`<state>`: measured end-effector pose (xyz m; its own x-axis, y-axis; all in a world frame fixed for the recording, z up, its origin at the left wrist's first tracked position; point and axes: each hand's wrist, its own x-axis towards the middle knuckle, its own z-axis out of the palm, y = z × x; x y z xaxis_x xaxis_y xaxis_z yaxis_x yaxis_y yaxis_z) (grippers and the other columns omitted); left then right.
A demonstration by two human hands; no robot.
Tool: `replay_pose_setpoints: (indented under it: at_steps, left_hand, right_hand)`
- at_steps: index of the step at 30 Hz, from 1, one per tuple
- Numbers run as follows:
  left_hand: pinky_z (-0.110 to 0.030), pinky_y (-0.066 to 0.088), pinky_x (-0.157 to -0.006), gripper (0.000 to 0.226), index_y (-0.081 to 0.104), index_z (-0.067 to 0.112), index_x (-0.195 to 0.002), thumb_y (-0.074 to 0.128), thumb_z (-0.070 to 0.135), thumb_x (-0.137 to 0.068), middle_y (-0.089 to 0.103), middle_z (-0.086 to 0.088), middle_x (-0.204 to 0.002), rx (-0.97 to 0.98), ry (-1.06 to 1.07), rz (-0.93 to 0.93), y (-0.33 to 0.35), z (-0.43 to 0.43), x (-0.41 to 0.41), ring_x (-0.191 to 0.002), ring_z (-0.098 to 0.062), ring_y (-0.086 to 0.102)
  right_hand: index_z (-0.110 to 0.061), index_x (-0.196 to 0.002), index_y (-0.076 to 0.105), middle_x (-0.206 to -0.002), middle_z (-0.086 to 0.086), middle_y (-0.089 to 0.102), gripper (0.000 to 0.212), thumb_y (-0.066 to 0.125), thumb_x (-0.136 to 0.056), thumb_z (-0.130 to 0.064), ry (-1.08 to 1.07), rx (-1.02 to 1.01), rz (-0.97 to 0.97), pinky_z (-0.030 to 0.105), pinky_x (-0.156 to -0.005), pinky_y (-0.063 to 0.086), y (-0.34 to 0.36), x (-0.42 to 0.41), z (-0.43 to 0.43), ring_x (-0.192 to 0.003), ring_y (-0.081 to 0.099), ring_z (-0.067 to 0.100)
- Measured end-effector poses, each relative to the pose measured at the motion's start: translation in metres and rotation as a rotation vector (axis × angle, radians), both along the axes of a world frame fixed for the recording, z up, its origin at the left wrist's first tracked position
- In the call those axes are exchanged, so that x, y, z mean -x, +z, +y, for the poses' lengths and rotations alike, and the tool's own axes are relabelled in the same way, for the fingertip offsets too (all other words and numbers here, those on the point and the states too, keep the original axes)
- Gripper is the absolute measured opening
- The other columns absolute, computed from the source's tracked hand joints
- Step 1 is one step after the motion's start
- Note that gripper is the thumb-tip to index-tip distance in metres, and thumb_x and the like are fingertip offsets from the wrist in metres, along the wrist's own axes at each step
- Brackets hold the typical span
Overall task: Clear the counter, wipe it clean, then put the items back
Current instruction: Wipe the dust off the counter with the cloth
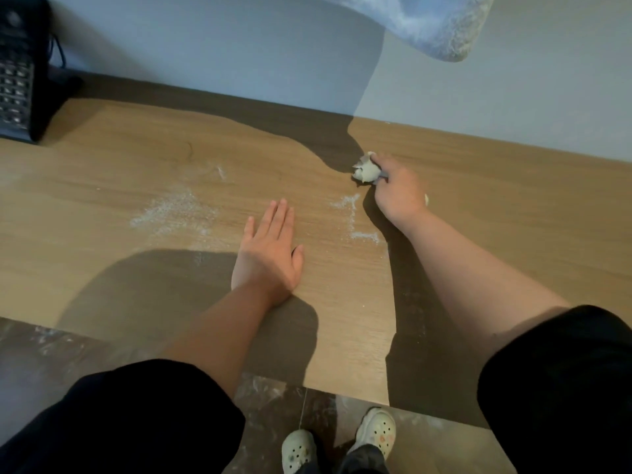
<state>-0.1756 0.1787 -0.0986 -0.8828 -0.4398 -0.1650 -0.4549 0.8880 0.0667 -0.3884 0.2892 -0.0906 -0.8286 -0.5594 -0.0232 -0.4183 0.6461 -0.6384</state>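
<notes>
The wooden counter [136, 172] fills the middle of the head view. White powder [174, 210] is scattered left of centre, and a thinner line of white powder [352, 217] lies between my hands. My left hand [270, 251] lies flat on the wood, palm down, fingers together and extended, holding nothing. My right hand [398, 191] reaches toward the back of the counter and grips a crumpled whitish tissue [366, 169], pressing it onto the surface near the wall.
A black desk telephone [20, 73] stands at the far left corner against the pale wall [239, 46]. A blurred white-blue object [437, 22] hangs at the top. The counter's front edge [342, 393] runs above dusty dark floor tiles and my light clogs [376, 431].
</notes>
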Motion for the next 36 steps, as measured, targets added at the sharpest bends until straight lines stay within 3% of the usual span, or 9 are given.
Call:
replay_pose_setpoints:
  at_steps: [4, 10, 14, 17, 19, 24, 28, 32, 36]
  left_hand:
    - [-0.041, -0.003, -0.122, 0.065, -0.003, 0.010, -0.155, 0.023, 0.037, -0.101, -0.011, -0.004, -0.163, -0.018, 0.008, 0.005, 0.002, 0.000, 0.002, -0.150, -0.016, -0.010]
    - [-0.041, -0.004, -0.122, 0.065, -0.004, 0.010, -0.155, 0.023, 0.035, -0.101, -0.013, -0.004, -0.163, -0.037, 0.006, -0.014, 0.003, -0.001, 0.002, -0.149, -0.016, -0.012]
    - [-0.042, -0.002, -0.122, 0.064, -0.007, 0.011, -0.154, 0.018, 0.036, -0.101, -0.015, -0.004, -0.162, -0.031, -0.002, -0.028, 0.003, -0.001, 0.003, -0.149, -0.017, -0.014]
    - [-0.042, -0.001, -0.122, 0.064, -0.005, 0.010, -0.155, 0.020, 0.036, -0.102, -0.012, -0.004, -0.163, -0.030, -0.002, -0.017, 0.003, -0.002, 0.002, -0.149, -0.016, -0.012]
    - [-0.042, 0.000, -0.122, 0.064, -0.003, 0.010, -0.155, 0.022, 0.035, -0.102, -0.011, -0.004, -0.163, -0.029, -0.002, -0.010, 0.002, -0.002, 0.002, -0.150, -0.016, -0.011]
    - [-0.042, -0.001, -0.122, 0.063, -0.001, 0.010, -0.155, 0.022, 0.034, -0.102, -0.009, -0.005, -0.163, -0.040, 0.000, 0.007, 0.001, -0.002, 0.002, -0.150, -0.016, -0.010]
    - [-0.043, 0.002, -0.122, 0.063, -0.002, 0.010, -0.155, 0.020, 0.034, -0.102, -0.008, -0.005, -0.163, -0.027, -0.008, 0.005, 0.000, -0.003, 0.001, -0.150, -0.017, -0.009]
    - [-0.044, 0.003, -0.122, 0.063, 0.001, 0.009, -0.155, 0.021, 0.034, -0.101, -0.006, -0.006, -0.163, -0.031, -0.004, 0.021, 0.002, 0.000, 0.001, -0.150, -0.017, -0.007]
    - [-0.043, 0.002, -0.122, 0.062, 0.003, 0.009, -0.155, 0.023, 0.033, -0.102, -0.004, -0.005, -0.163, -0.050, -0.009, 0.040, 0.004, 0.000, -0.001, -0.150, -0.017, -0.006]
  right_hand:
    - [-0.025, -0.131, 0.059, -0.143, -0.003, 0.050, 0.051, 0.041, -0.091, 0.000, 0.161, 0.035, -0.093, 0.019, -0.108, 0.024, -0.002, -0.015, -0.019, -0.135, 0.040, 0.017]
    - [-0.016, -0.124, 0.064, -0.138, -0.004, 0.054, 0.047, 0.044, -0.089, 0.008, 0.409, 0.042, -0.070, 0.008, -0.109, 0.007, 0.002, -0.069, 0.018, -0.135, 0.038, 0.006]
    - [-0.014, -0.122, 0.065, -0.136, -0.003, 0.056, 0.046, 0.045, -0.089, 0.011, 0.492, 0.030, -0.224, 0.007, -0.111, 0.010, 0.005, -0.093, 0.050, -0.131, 0.040, 0.001]
    - [-0.007, -0.121, 0.065, -0.129, 0.005, 0.060, 0.039, 0.043, -0.093, 0.010, 0.324, 0.114, -0.375, 0.008, -0.099, 0.033, 0.028, -0.081, 0.051, -0.117, 0.054, 0.010]
    - [-0.004, -0.122, 0.064, -0.123, 0.006, 0.062, 0.037, 0.045, -0.094, 0.008, 0.146, 0.182, -0.271, 0.001, -0.083, 0.037, 0.039, -0.052, 0.049, -0.103, 0.057, 0.010]
    - [-0.011, -0.131, 0.058, -0.146, 0.005, 0.046, 0.049, 0.040, -0.091, 0.012, 0.111, -0.001, -0.159, 0.020, -0.116, 0.014, 0.014, -0.016, 0.054, -0.140, 0.035, 0.019]
    - [-0.013, -0.131, 0.059, -0.145, -0.001, 0.045, 0.049, 0.043, -0.090, 0.010, 0.271, 0.010, -0.085, 0.015, -0.112, 0.006, 0.006, -0.074, 0.057, -0.138, 0.031, 0.008]
    - [-0.008, -0.127, 0.061, -0.140, 0.005, 0.052, 0.048, 0.045, -0.088, 0.014, 0.423, 0.047, -0.171, 0.009, -0.112, 0.008, 0.001, -0.116, 0.065, -0.135, 0.038, 0.011]
    - [-0.009, -0.124, 0.063, -0.127, 0.008, 0.061, 0.039, 0.045, -0.093, 0.007, 0.121, 0.228, -0.294, 0.024, -0.107, 0.036, 0.025, -0.092, 0.065, -0.122, 0.052, 0.016]
